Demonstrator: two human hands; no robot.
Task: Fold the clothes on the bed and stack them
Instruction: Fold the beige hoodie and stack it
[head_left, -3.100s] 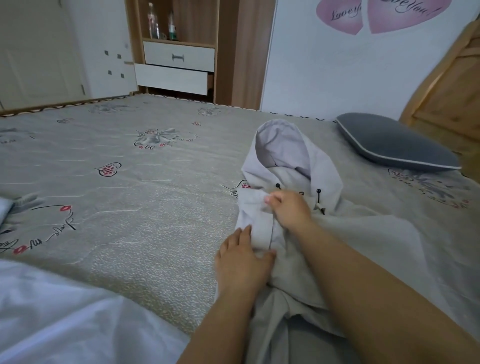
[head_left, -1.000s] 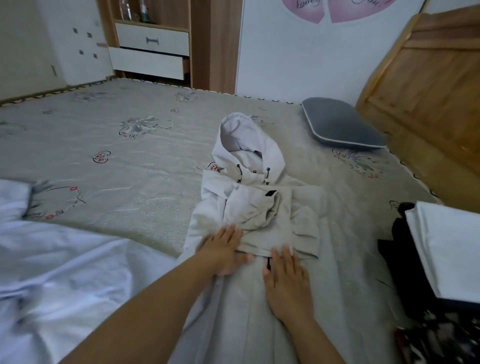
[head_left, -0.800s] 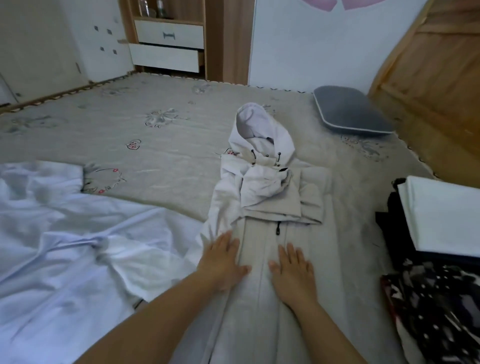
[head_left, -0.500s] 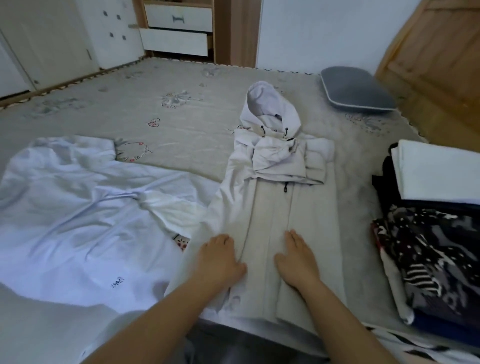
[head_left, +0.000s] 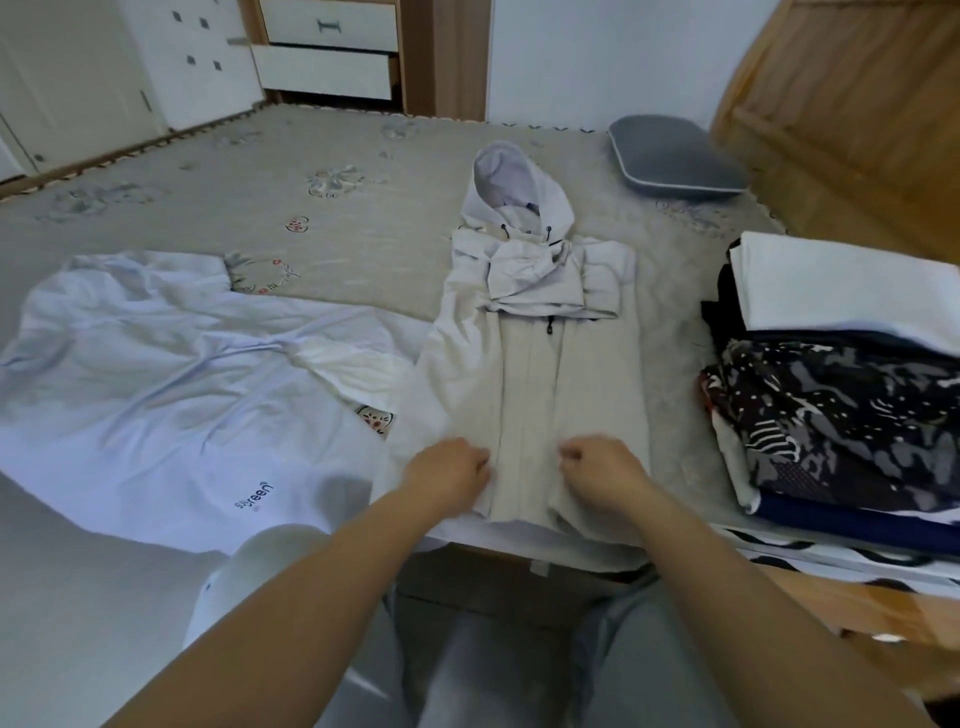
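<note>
Near the bed's (head_left: 218, 176) front edge lies a beige hooded jacket (head_left: 540, 364), sleeves folded across its chest. Left hand (head_left: 449, 475) and right hand (head_left: 597, 473), fingers curled, grip its hem. White shirt (head_left: 156, 395) lies left; folded stack (head_left: 841, 395) sits right.

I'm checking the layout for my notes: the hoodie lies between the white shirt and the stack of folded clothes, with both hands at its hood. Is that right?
Not quite. The head view shows the left hand and right hand at the hoodie's bottom hem, not the hood. It does lie between the white shirt and the stack.
</note>
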